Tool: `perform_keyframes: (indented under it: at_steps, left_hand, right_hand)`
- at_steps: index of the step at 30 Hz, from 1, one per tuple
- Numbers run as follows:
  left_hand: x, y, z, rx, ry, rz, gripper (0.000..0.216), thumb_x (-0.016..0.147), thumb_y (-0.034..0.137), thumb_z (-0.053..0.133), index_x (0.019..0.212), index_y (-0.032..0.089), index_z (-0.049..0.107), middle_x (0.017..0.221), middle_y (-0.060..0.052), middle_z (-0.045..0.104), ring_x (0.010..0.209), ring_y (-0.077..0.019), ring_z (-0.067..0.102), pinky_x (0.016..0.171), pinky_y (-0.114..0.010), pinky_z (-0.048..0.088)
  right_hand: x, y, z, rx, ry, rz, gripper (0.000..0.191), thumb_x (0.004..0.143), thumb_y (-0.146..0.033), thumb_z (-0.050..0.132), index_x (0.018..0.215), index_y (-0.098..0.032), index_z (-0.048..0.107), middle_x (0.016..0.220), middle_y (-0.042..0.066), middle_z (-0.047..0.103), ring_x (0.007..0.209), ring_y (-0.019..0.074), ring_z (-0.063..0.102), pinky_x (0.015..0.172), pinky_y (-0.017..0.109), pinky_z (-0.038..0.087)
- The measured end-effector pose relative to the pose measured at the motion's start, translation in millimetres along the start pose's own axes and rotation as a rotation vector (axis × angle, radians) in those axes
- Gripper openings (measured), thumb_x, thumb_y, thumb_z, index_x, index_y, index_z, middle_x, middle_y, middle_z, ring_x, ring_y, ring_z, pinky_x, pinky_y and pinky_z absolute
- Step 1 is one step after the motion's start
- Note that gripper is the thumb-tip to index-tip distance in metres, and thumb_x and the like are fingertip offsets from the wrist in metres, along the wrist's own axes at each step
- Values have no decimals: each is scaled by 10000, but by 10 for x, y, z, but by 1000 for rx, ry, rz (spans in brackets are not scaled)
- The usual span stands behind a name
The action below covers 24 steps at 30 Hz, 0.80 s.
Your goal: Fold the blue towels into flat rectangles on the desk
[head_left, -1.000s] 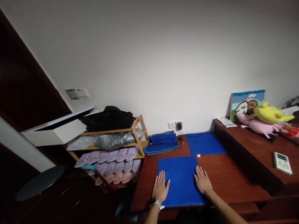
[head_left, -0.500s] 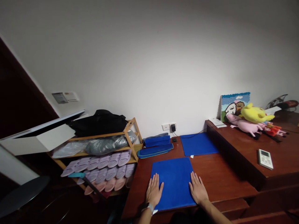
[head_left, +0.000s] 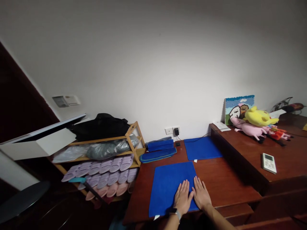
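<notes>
A blue cloth (head_left: 165, 185) lies spread flat on the brown wooden table (head_left: 227, 185), with a small white tag at its near left corner. My left hand (head_left: 183, 197) rests palm down on the right part of this cloth, fingers stretched out. Close beside it, my right hand (head_left: 201, 193) lies flat over the cloth's right edge, its fingers also stretched. The two thumbs are near each other. Neither hand holds anything. Farther back lies a second blue cloth (head_left: 202, 148), flat, with a white tag on its near edge.
Folded blue cloths (head_left: 158, 155) sit at the table's back left. A wooden shoe rack (head_left: 135, 147) with several slippers (head_left: 105, 166) stands left. On the raised surface at right are plush toys (head_left: 254, 127), a white remote-like device (head_left: 269, 163) and a picture (head_left: 240, 108). A plugged-in adapter (head_left: 177, 131) trails a cable.
My left hand has moved right across the blue cloth, from its left edge to beside my right hand. My right hand stays at the right edge. The view has shifted slightly.
</notes>
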<state>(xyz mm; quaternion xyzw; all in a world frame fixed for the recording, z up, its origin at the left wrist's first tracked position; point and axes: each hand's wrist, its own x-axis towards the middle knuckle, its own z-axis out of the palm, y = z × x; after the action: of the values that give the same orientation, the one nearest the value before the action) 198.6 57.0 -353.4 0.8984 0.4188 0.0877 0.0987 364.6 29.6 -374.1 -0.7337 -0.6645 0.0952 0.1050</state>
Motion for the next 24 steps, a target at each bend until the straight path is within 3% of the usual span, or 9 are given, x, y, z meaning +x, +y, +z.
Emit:
perform_keyframes:
  at_steps: [6, 9, 15, 24]
  left_hand:
    - [-703, -867, -280, 132, 2, -299, 716, 1064, 590, 153, 1647, 181, 227, 1712, -63, 231, 1585, -246, 227, 1301, -484, 242]
    - [-932, -1129, -326, 174, 31, -372, 709, 1065, 591, 165, 1647, 190, 222, 1707, -67, 237, 1579, -257, 242, 1293, -499, 260]
    - [-967, -1105, -340, 165, 48, -396, 735, 1059, 605, 171, 1642, 162, 238, 1711, -70, 213, 1585, -253, 220, 1304, -486, 232]
    - [-946, -1054, -405, 147, 40, -401, 768, 1050, 618, 160, 1640, 135, 244, 1712, -80, 199, 1589, -251, 198, 1308, -480, 205]
  right_hand:
    - [16, 18, 97, 31, 58, 19, 677, 1028, -414, 204, 1620, -92, 270, 1690, 84, 243, 1581, 258, 208, 1292, 498, 171]
    - [61, 42, 137, 29, 85, -3, 674, 1021, -424, 238, 1608, -104, 326, 1677, 103, 279, 1572, 282, 237, 1285, 532, 179]
    - [31, 2, 34, -5, 57, 13, 677, 1014, -412, 252, 1602, -87, 332, 1671, 111, 301, 1570, 289, 244, 1284, 536, 184]
    - [-469, -14, 145, 21, 65, 33, 671, 1034, -447, 211, 1625, -139, 286, 1691, 51, 256, 1582, 254, 199, 1292, 500, 186]
